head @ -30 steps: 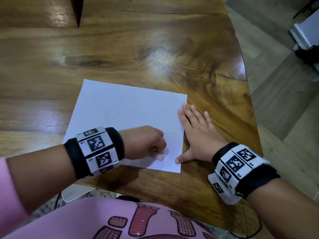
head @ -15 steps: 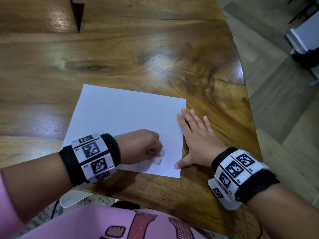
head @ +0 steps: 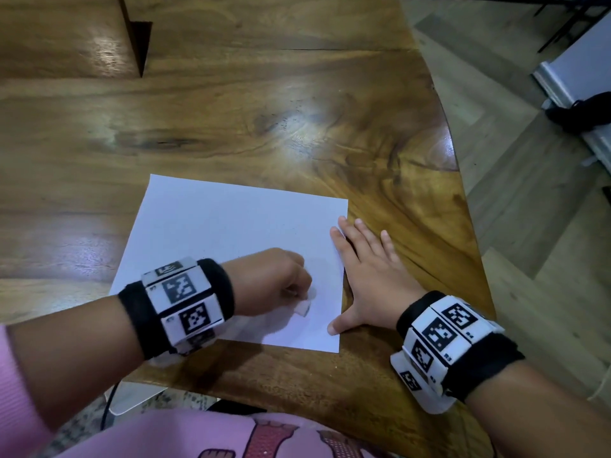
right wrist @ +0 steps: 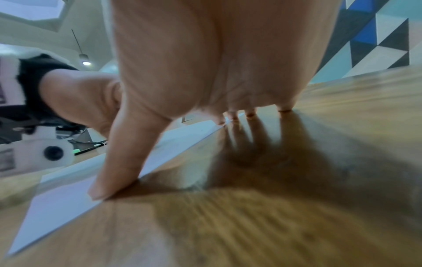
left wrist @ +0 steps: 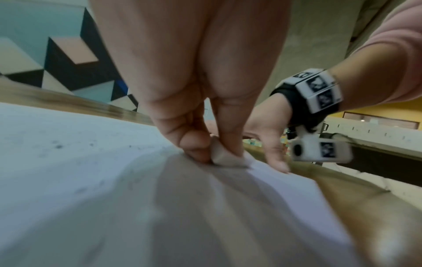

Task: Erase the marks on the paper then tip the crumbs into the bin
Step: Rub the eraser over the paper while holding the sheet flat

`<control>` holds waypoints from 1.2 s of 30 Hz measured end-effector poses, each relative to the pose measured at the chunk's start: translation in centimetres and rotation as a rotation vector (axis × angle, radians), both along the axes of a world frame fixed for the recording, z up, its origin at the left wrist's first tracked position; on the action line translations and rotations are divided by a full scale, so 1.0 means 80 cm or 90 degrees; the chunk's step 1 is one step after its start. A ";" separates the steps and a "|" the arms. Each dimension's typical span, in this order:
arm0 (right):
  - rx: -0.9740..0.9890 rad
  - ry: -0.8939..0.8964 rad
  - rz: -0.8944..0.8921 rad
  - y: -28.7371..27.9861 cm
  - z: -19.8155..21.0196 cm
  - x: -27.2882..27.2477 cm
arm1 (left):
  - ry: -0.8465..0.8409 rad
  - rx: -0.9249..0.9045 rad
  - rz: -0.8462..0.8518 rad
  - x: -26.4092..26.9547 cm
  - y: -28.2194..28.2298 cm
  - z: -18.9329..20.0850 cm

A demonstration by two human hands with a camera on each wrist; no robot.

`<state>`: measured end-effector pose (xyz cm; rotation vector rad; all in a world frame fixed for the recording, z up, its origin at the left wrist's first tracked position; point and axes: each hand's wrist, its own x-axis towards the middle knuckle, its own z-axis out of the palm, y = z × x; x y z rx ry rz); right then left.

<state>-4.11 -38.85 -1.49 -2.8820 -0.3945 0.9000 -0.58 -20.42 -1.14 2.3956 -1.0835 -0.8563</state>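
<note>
A white sheet of paper [head: 224,233] lies on the wooden table [head: 264,110] near its front edge. My left hand [head: 274,282] pinches a small white eraser [head: 303,308] and presses it on the paper's near right part; in the left wrist view the eraser [left wrist: 224,155] sits between thumb and fingers against the paper [left wrist: 80,180], where faint grey specks show. My right hand [head: 367,276] lies flat with straight fingers at the paper's right edge, thumb [right wrist: 114,171] and index finger on the paper [right wrist: 57,207], the other fingers on the wood. No bin is in view.
The table's curved right edge [head: 463,193] drops to a wood-look floor [head: 529,226]. A dark wedge-shaped gap [head: 137,41] cuts the tabletop at the far left. A white unit and a black object [head: 582,110] stand on the floor at the far right.
My left hand with the eraser has slid a short way back and forth over the paper's near right part. My right hand has stayed flat at the paper's edge.
</note>
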 end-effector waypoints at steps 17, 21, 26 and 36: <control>-0.008 0.000 0.005 0.000 -0.001 0.001 | -0.074 -0.045 0.248 0.065 -0.032 0.004; -0.010 0.003 0.003 0.000 -0.001 0.001 | -0.081 -0.016 0.283 0.074 -0.050 0.000; -0.001 0.004 0.000 -0.001 0.000 0.000 | 0.014 0.028 0.079 0.031 -0.030 0.005; -0.001 0.007 -0.001 0.000 0.001 0.000 | 0.027 0.045 -0.006 0.000 -0.028 0.001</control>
